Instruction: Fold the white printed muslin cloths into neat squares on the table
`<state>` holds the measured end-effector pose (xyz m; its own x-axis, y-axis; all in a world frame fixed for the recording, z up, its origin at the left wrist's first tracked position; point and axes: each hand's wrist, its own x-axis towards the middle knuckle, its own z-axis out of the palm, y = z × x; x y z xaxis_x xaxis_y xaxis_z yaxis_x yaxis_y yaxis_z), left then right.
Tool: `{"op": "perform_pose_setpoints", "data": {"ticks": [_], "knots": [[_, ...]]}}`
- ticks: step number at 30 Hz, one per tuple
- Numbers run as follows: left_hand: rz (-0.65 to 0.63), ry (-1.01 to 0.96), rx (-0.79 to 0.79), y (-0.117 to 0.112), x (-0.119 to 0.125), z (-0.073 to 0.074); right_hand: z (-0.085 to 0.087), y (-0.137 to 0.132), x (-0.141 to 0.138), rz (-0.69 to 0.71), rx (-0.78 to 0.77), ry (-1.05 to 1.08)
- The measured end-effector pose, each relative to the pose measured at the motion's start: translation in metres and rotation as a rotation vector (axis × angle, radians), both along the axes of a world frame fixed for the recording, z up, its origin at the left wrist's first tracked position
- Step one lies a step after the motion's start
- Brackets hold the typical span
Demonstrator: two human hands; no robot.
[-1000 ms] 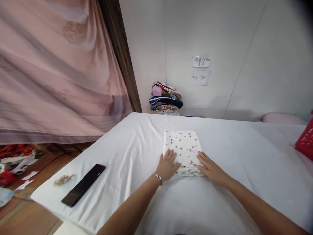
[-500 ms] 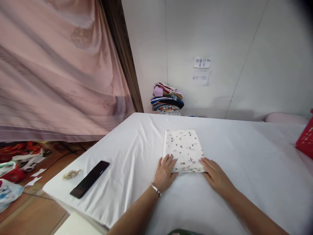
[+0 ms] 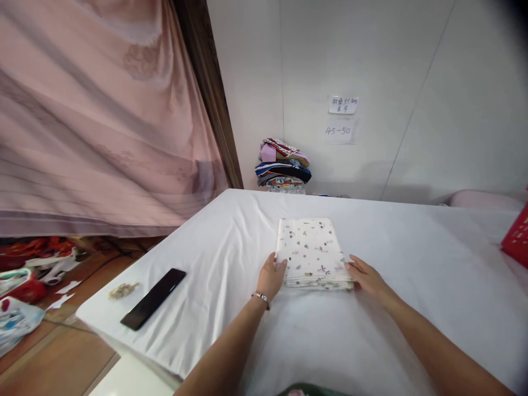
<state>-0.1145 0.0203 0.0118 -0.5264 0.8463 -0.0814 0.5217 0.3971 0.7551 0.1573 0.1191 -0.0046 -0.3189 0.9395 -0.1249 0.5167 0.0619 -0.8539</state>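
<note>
A folded white cloth with small printed figures [image 3: 310,250] lies flat on the white-covered table [image 3: 231,242]. My left hand [image 3: 271,276] rests against the cloth's near left corner, fingers curled at its edge. My right hand [image 3: 367,276] touches the near right corner, fingers pointing at the side of the stack. Whether either hand grips the cloth or only presses on its side is not clear.
A black phone [image 3: 153,298] and a small tan tangle [image 3: 124,290] lie near the table's left edge. A pile of folded clothes [image 3: 284,166] sits by the wall under paper notes [image 3: 341,104]. A red basket [image 3: 516,237] stands far right. A pink curtain [image 3: 99,110] hangs left.
Both hands slid off the top of the folded cloth and moved outward to its near left and right corners. The cloth has stayed in place.
</note>
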Motion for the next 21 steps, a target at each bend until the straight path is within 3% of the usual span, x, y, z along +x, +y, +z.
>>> {"op": "perform_pose_setpoints", "data": {"ticks": [5, 11, 17, 21], "knots": [[0.072, -0.316, -0.111, 0.008, 0.002, 0.008, 0.008, 0.021, -0.008, 0.044, -0.153, -0.06], [0.075, -0.599, -0.123, -0.001, 0.008, 0.014, 0.023, 0.014, -0.006, 0.082, -0.382, -0.058], [0.006, -0.898, -0.148, -0.008, 0.016, 0.021, 0.034, 0.009, 0.003, 0.057, -0.448, 0.059], [-0.134, -1.22, -0.248, -0.021, 0.048, 0.009, 0.04, 0.025, 0.032, -0.028, -0.45, 0.109]]}}
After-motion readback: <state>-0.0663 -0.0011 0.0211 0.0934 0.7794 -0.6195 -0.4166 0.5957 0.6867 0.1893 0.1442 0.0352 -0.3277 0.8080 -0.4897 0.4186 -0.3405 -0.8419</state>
